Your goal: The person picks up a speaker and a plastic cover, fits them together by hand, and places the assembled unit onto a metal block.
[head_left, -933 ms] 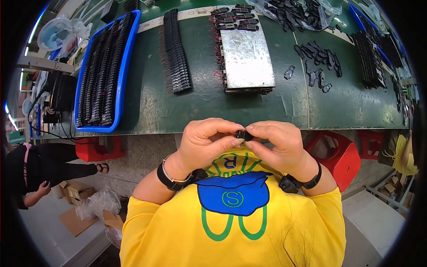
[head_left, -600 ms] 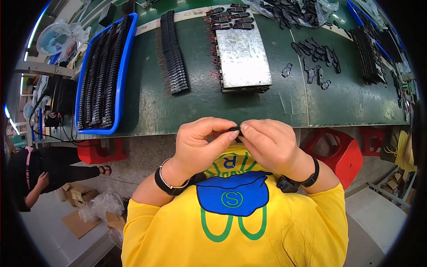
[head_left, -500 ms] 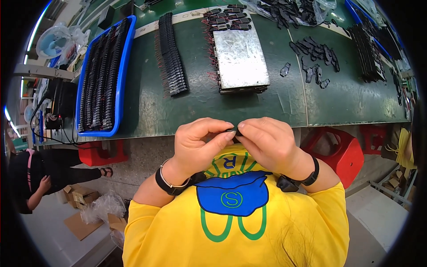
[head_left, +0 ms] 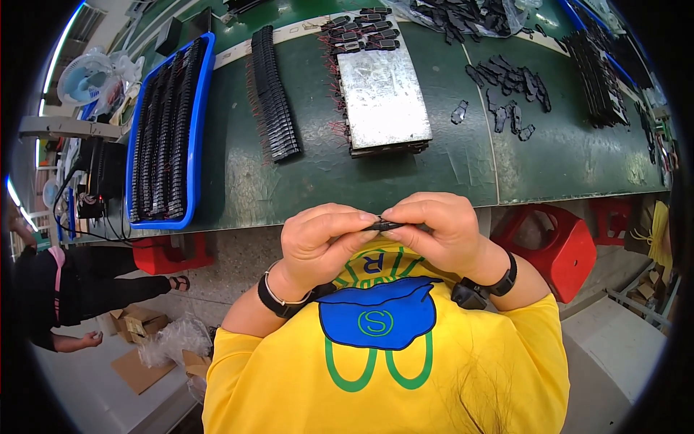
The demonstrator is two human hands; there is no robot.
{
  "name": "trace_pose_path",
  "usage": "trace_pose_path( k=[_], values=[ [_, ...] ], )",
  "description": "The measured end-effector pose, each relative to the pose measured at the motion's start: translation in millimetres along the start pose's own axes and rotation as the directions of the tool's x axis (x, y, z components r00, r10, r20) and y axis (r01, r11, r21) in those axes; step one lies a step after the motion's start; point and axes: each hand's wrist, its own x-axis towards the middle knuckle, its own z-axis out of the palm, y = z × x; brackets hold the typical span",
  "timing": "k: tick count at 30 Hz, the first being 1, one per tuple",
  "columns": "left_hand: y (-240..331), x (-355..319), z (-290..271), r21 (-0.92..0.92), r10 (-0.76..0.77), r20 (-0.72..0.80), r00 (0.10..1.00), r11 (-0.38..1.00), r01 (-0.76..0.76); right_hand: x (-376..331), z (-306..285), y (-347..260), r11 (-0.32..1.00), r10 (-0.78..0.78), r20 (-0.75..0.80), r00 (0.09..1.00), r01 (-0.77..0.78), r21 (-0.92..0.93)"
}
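Observation:
My left hand [head_left: 316, 237] and my right hand [head_left: 442, 233] meet in front of my chest, just off the table's near edge. Between their fingertips is a small, slim black plastic piece [head_left: 384, 226], pinched at both ends. Fingers cover much of it, so its exact kind is hard to make out. Beyond my hands lies a silvery metal plate [head_left: 384, 98], with several small black parts with red wires [head_left: 365, 32] on its far end. Left of it runs a long row of black parts [head_left: 275, 98] with thin wires. Flat black pieces [head_left: 515, 83] lie scattered to the right.
A blue tray [head_left: 194, 192] packed with rows of black parts stands on the green table [head_left: 325, 173] at left. Black strips [head_left: 596, 79] are stacked at far right. Red stools [head_left: 567, 249] stand below the edge. Another person [head_left: 83, 289] is at the left, near cardboard boxes [head_left: 137, 322].
The black piece now shows more between my fingertips, and my left thumb and fingers sit closer together. The view has shifted slightly. The other person's arm has swung outward.

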Motion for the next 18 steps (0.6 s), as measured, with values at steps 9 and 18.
trace_pose_path(
  k=[9, 18],
  values=[
    [1.1, 6.0, 5.3, -0.277, -0.295, 0.036, 0.955, 0.915, 0.294, -2.0, -4.9, -1.1, 1.0, -0.011, 0.01, 1.0, 0.011, -0.015],
    [9.4, 4.6, -8.2, -0.103, -0.326, 0.108, 0.939, 0.936, 0.336, -7.3, 1.1, -5.6, 0.824, 0.392, 0.151, 0.908, -0.419, 0.381]
  ],
)
